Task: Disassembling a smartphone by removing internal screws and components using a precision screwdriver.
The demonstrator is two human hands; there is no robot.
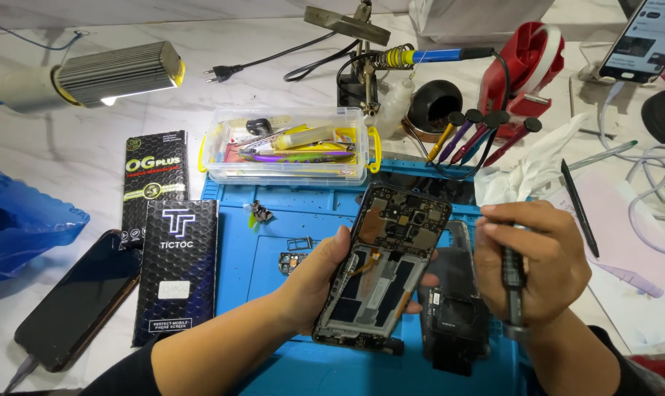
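My left hand (pixel 314 275) holds an opened smartphone (pixel 387 260) by its left edge, tilted above a blue work mat (pixel 274 235). The phone's back is off, showing its circuit board at the top and a dark bay below. My right hand (pixel 541 260) is closed around a dark screwdriver (pixel 513 282), whose shaft points down and away from the phone. A black back cover piece (pixel 457 315) lies on the mat between my hands.
A clear plastic box (pixel 288 147) of tools stands at the mat's far edge. Two black packets (pixel 175 271) and a dark phone (pixel 79 297) lie to the left. A soldering stand (pixel 365 66), several coloured screwdrivers (pixel 475 136), crumpled tissue (pixel 530 169) and a lamp (pixel 116 73) sit behind.
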